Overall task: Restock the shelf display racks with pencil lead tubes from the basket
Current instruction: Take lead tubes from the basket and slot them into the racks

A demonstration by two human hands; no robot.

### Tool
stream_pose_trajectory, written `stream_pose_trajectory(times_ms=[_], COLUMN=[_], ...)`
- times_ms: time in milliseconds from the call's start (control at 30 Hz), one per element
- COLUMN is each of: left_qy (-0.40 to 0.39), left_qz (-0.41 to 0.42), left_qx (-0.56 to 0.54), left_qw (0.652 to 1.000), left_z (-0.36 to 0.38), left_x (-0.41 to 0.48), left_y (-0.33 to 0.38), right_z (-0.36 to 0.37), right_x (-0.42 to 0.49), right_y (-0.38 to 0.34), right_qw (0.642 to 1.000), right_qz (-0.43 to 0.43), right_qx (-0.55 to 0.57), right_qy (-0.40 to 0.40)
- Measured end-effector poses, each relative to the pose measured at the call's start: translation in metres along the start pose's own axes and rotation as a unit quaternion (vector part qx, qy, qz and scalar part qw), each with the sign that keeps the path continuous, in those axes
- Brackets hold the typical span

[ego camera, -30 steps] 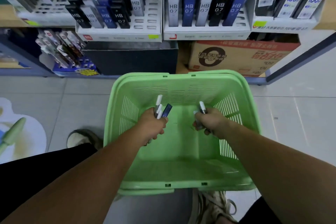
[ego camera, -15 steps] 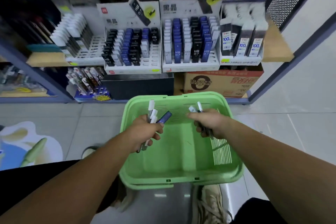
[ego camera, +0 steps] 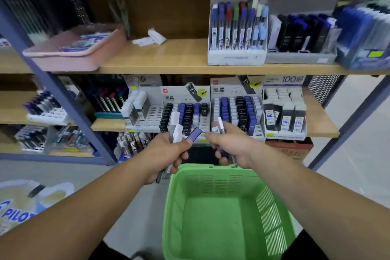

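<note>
My left hand (ego camera: 166,154) grips a fan of pencil lead tubes (ego camera: 179,132), white ones and a blue one, above the far left corner of the green basket (ego camera: 175,213). My right hand (ego camera: 231,145) holds several more lead tubes (ego camera: 219,127), white caps pointing up. Both hands hover in front of two white display racks on the lower shelf. The left rack (ego camera: 185,116) holds black and blue HB 0.7 tubes with free slots at its right. The right rack (ego camera: 236,113) is nearly full. The basket's inside shows no tubes.
A rack of "100" lead boxes (ego camera: 283,117) stands right of the display racks. The upper shelf carries a pink tray (ego camera: 69,57), a colourful lead display (ego camera: 237,31) and dark boxes (ego camera: 299,34). Blue shelf posts (ego camera: 63,99) slant at left and right. Grey tiled floor surrounds the basket.
Both hands rose out of the basket with their tubes and moved up toward the lower shelf racks. The view tilted upward, bringing the upper shelf into sight.
</note>
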State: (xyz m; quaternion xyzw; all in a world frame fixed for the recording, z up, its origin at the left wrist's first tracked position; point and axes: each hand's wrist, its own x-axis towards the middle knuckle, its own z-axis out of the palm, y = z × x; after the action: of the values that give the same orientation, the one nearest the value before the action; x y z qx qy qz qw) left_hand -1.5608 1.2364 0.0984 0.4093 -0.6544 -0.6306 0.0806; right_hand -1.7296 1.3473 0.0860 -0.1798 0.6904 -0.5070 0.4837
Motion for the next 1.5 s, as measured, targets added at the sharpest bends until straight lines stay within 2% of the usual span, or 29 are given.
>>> stream_pose_trajectory(times_ms=[133,233,433,600,700,800,900,967,1067,1167,1300,1400,1500], left_qy=[0.024,0.033,0.015,-0.023,-0.019,0.01,-0.004,-0.034,-0.051,-0.042,-0.071,-0.092,-0.117], left_qz=[-0.002,-0.012,-0.022,0.006,0.015,0.025,0.033,0.032,0.052,0.049,0.021,0.022,0.024], left_qx=[-0.04,-0.048,-0.056,-0.04,-0.035,-0.086,-0.156,-0.168,-0.134,-0.138,-0.143,-0.167,-0.163], left_qw=[0.999,0.998,0.998,0.999,0.999,0.996,0.987,0.985,0.988,0.988,0.987,0.981,0.979], left_z=[-0.011,-0.014,-0.016,-0.02,-0.023,-0.026,-0.023,-0.015,-0.001,0.001,-0.005,-0.006,-0.008], left_x=[0.013,0.028,0.06,0.082,0.093,0.103,0.108,0.109,0.109,0.11,0.106,0.103,0.1], left_y=[0.0,-0.003,-0.008,0.0,0.002,0.005,0.013,0.015,0.017,0.021,0.016,0.015,0.016], right_z=[0.011,0.013,0.007,0.003,0.0,-0.004,-0.004,-0.003,-0.005,-0.012,-0.021,-0.023,-0.019], right_x=[0.007,0.018,0.046,0.063,0.069,0.069,0.066,0.064,0.059,0.057,0.054,0.054,0.056], right_y=[-0.01,-0.01,-0.01,-0.014,-0.019,-0.023,-0.022,-0.021,-0.022,-0.024,-0.026,-0.026,-0.024], right_qw=[0.998,0.996,0.997,0.996,0.994,0.989,0.982,0.985,0.994,0.995,0.984,0.977,0.984], right_qz=[-0.003,0.003,-0.029,-0.08,-0.094,-0.088,-0.089,-0.083,-0.066,-0.041,-0.008,-0.011,-0.051], right_qx=[0.057,0.086,0.067,-0.033,-0.055,-0.12,-0.162,-0.142,-0.056,0.073,0.174,0.202,0.163], right_qy=[-0.03,-0.013,0.014,0.032,0.027,0.004,-0.033,-0.054,-0.071,-0.06,-0.047,-0.064,-0.055])
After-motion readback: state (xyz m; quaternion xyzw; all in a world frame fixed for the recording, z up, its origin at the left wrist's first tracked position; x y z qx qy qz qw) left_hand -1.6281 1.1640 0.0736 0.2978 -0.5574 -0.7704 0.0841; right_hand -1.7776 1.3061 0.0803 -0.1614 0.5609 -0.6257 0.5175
